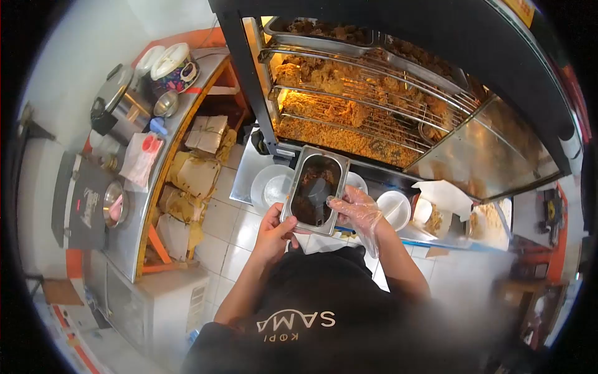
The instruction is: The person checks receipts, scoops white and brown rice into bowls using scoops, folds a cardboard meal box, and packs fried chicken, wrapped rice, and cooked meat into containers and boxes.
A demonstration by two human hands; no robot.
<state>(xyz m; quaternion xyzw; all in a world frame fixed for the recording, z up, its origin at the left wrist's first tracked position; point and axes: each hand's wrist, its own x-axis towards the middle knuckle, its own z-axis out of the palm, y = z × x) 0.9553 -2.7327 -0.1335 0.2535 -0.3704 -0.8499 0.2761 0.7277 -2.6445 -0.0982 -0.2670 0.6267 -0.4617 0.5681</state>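
A deep steel food pan [341,163] with dark brown food [319,177] inside is held above the counter in front of me. My left hand [271,234] is bare and grips the pan's lower left corner, thumb on the rim. In a clear plastic glove, my right hand [360,213] closes at the right rim, its fingertips reaching over the opening. A greyish shape shows among the food; I cannot tell whether it is a utensil or a reflection. White bowls [272,184] stand just behind the pan on the left, and a divided white bowl [395,209] is right of my glove.
A lit display cabinet [374,62] holds fried chicken [330,78] on wire racks, above golden crumbs [336,137]. An open white box [445,196] with food stands at the right. Along the left, a bench [134,215] carries a large pot [121,103] and a steel bowl [166,104].
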